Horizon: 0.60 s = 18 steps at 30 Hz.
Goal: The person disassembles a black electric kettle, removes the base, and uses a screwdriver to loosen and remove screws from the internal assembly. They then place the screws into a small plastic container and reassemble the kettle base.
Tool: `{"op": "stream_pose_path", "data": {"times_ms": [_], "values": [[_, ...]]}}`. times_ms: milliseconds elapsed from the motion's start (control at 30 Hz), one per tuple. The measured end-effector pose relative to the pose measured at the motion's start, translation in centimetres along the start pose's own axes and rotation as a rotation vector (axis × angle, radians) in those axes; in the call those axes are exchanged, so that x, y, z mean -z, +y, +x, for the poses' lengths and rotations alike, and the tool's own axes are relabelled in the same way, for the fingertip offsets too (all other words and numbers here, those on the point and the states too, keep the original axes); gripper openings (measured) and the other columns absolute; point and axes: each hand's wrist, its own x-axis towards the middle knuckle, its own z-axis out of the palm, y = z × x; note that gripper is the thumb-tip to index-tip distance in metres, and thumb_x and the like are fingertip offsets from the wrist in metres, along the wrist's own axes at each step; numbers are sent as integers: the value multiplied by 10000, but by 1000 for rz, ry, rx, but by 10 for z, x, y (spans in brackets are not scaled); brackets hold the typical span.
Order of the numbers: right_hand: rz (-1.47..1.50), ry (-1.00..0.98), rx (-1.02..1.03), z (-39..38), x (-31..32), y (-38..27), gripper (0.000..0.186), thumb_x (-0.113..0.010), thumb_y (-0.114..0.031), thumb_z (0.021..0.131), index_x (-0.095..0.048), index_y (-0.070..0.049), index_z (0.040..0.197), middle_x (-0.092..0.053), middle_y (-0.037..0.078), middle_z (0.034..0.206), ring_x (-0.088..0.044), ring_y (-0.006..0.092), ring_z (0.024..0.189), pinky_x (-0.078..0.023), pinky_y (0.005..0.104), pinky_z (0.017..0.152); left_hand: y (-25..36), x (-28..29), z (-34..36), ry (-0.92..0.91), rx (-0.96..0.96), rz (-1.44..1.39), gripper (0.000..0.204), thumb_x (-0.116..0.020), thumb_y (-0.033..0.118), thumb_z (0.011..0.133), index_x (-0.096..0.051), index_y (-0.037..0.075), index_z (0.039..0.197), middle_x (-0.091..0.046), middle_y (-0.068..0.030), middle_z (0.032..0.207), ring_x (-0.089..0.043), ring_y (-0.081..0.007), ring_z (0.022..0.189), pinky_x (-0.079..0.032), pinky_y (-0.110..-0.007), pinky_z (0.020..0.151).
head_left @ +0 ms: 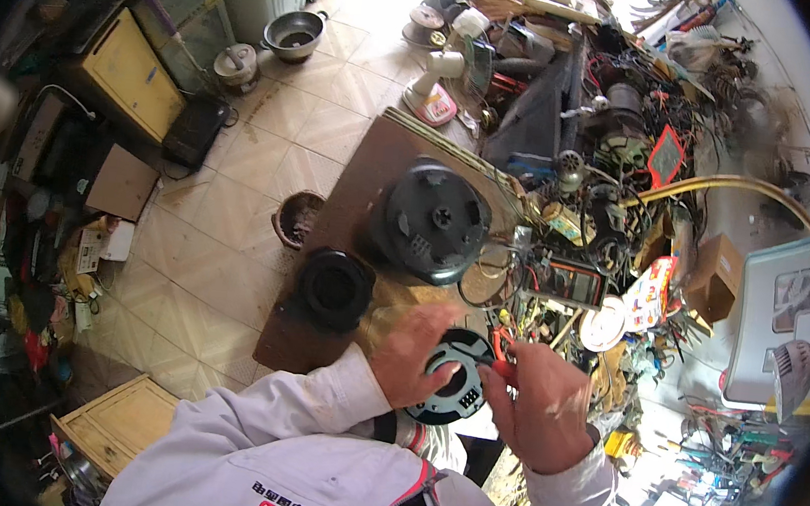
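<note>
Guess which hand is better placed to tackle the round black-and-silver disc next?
Probably the right hand: it holds a red-handled tool by the disc, while the left hand overlaps its left edge.

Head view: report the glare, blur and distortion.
Head view: glare bleaches the tiled floor near the top and the area at lower right; head view: the left hand looks smeared, probably by motion; head view: fisheye curvature, dark rounded border.

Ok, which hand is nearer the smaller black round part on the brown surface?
Left. The left hand is just below and right of the black part in view; the right hand is farther right, past the disc.
</note>
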Motion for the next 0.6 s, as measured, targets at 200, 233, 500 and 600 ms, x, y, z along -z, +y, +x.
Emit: {"op": "stream_pose_path", "data": {"times_ms": [200,233,500,600], "values": [[62,-35,80,4,3,6,196,-780,-98,817,-632,-53,938,-570,85,717,-625,316,639,-509,420,553,1,11,-11,-107,129,-77,910,-838,190,772,-359,-39,1511,-519,-281,1412,-526,-446,1302,-413,-470,1125],[71,-38,69,2,3,7,215,-781,-106,817,-628,-54,959,-576,86,736,-628,317,640,-509,419,552,0,9,-12,-119,134,-81,916,-844,197,771,-359,-41,1511,-521,-281,1410,-526,-445,1301,-413,-471,1124],[-125,-182,51,-1,12,5,213,-789,-123,804,-644,-48,941,-645,113,894,-666,329,670,-512,418,543,-6,13,-13,-171,136,-136,720,-691,170,896,-371,-55,1500,-530,-278,1415,-529,-426,1301,-395,-466,1135],[144,-56,81,0,1,9,224,-771,-68,773,-654,-67,964,-601,105,840,-657,321,709,-507,412,561,-14,16,-14,-213,158,-255,564,-549,130,965,-411,-58,1478,-537,-269,1415,-530,-412,1301,-388,-460,1136]]}}
